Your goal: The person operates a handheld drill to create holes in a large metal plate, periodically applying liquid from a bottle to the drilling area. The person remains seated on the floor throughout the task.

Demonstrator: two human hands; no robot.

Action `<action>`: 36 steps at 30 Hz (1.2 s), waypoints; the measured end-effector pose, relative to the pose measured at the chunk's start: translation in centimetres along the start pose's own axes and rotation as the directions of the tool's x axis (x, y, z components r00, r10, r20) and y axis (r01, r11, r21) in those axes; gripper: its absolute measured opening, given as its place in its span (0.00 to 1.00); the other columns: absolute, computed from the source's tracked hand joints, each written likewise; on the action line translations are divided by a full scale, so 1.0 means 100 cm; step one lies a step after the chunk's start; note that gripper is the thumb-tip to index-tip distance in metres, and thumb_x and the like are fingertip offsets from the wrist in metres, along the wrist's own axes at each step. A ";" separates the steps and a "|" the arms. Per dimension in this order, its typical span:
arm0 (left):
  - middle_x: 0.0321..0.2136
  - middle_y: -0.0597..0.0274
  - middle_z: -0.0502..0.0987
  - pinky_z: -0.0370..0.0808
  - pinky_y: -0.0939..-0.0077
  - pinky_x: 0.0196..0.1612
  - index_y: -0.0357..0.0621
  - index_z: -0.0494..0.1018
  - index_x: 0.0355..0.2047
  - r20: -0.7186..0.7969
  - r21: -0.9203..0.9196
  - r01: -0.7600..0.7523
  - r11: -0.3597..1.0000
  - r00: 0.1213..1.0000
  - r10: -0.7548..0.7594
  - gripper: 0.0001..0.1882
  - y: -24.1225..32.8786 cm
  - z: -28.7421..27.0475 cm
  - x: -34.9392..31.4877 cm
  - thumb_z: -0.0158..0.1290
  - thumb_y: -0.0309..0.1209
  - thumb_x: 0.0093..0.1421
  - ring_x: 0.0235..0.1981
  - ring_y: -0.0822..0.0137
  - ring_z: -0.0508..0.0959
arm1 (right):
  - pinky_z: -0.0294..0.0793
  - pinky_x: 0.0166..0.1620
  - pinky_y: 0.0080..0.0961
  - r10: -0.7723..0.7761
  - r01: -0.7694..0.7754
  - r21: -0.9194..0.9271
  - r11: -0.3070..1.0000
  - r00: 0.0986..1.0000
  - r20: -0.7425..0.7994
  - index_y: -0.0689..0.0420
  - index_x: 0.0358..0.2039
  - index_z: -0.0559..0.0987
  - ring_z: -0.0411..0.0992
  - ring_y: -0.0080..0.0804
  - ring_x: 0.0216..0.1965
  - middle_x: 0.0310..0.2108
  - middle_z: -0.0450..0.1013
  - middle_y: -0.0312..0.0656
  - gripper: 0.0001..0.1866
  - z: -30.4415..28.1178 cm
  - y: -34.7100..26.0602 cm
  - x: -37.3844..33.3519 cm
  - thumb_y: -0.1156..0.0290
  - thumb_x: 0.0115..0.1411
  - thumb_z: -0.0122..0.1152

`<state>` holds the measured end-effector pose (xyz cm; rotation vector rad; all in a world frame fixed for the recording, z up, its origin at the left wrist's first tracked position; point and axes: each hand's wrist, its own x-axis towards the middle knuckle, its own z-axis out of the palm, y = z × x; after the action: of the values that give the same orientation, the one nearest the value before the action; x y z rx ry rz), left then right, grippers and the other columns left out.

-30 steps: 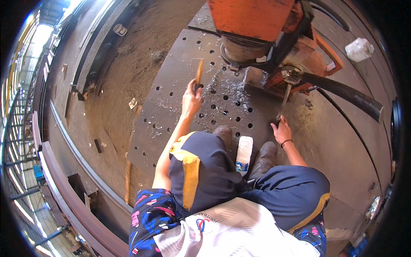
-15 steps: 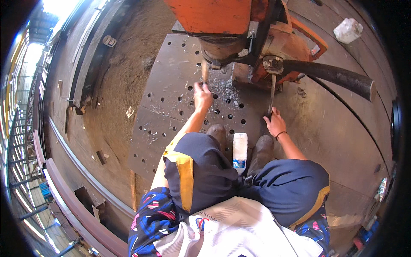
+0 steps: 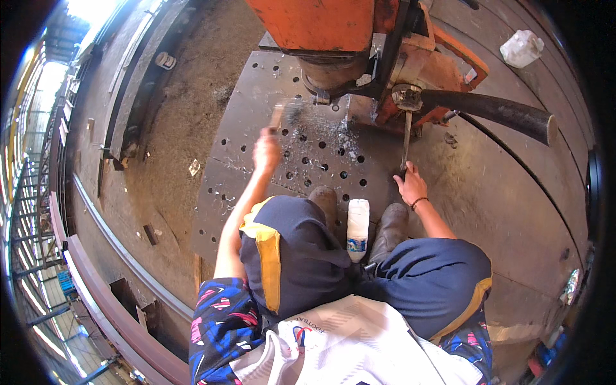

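Note:
My left hand [image 3: 266, 153] is closed round a brush [image 3: 276, 120] with a wooden handle. Its dark bristles are smeared by motion over the metal plate [image 3: 247, 86], where round holes and curly metal shavings [image 3: 346, 138] show. To the right, my right hand [image 3: 412, 184] has its fingers wrapped on the lower end of a thin metal lever [image 3: 407, 138]. That lever runs up to a hub [image 3: 407, 97] on an orange drilling machine [image 3: 314, 25], whose round lower head stands over the plate.
Between my boots [image 3: 391, 228] stands a plastic bottle [image 3: 358, 224] of whitish liquid. A thick dark bar [image 3: 494, 109] juts right from the hub, and a black cable [image 3: 507, 154] crosses the floor. A translucent jug [image 3: 521, 48] lies far right; steel beams [image 3: 128, 83] lie left.
My left hand has swung left and slightly down with the brush, away from beneath the machine's head. My right hand has stayed on the lever, almost unmoved.

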<state>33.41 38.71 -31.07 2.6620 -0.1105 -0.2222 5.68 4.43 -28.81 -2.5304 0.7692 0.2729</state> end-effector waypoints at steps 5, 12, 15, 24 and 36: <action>0.19 0.56 0.72 0.63 0.77 0.14 0.38 0.67 0.26 0.068 -0.955 0.261 0.138 0.649 -0.758 0.12 -0.167 -0.108 0.067 0.47 0.30 0.66 0.15 0.71 0.71 | 0.75 0.46 0.52 -0.051 0.051 0.034 0.998 0.999 -0.003 0.53 0.55 0.61 0.73 0.62 0.46 0.52 0.68 0.55 0.26 0.013 -0.007 0.009 0.57 0.63 0.59; 0.44 0.39 0.77 0.74 0.50 0.46 0.47 0.62 0.56 -0.245 -0.086 -0.121 0.989 0.965 0.097 0.18 -0.088 -0.060 -0.016 0.46 0.34 0.67 0.45 0.39 0.78 | 0.75 0.46 0.52 -0.027 0.027 0.012 1.000 1.000 0.004 0.52 0.56 0.61 0.74 0.63 0.45 0.54 0.67 0.56 0.26 0.009 -0.006 0.010 0.57 0.63 0.58; 0.46 0.44 0.75 0.78 0.54 0.44 0.54 0.64 0.59 0.192 -0.229 -0.388 0.893 0.881 0.432 0.22 -0.030 -0.001 -0.063 0.47 0.29 0.65 0.43 0.45 0.79 | 0.75 0.46 0.52 -0.030 0.030 -0.006 1.000 1.000 0.007 0.52 0.56 0.60 0.74 0.63 0.45 0.54 0.66 0.56 0.27 0.011 -0.002 0.010 0.57 0.63 0.58; 0.33 0.51 0.78 0.81 0.54 0.29 0.48 0.67 0.49 -0.327 0.377 0.012 0.926 0.937 0.121 0.11 -0.110 0.009 0.046 0.43 0.32 0.68 0.29 0.49 0.82 | 0.76 0.45 0.51 -0.075 0.075 -0.031 0.997 0.997 0.012 0.55 0.57 0.61 0.74 0.62 0.44 0.54 0.66 0.56 0.28 0.003 -0.022 0.015 0.56 0.63 0.58; 0.47 0.57 0.76 0.67 0.59 0.55 0.49 0.67 0.57 0.437 0.188 -0.853 0.487 0.517 0.736 0.18 -0.008 -0.039 0.045 0.46 0.31 0.66 0.52 0.57 0.74 | 0.76 0.44 0.52 -0.028 0.027 -0.071 0.997 0.999 -0.019 0.56 0.57 0.61 0.74 0.62 0.43 0.52 0.68 0.56 0.29 0.012 0.003 0.008 0.55 0.63 0.58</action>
<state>38.59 40.61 -28.66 2.5609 -1.6467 -0.3006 6.15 4.40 -30.21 -2.6123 0.7437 0.2706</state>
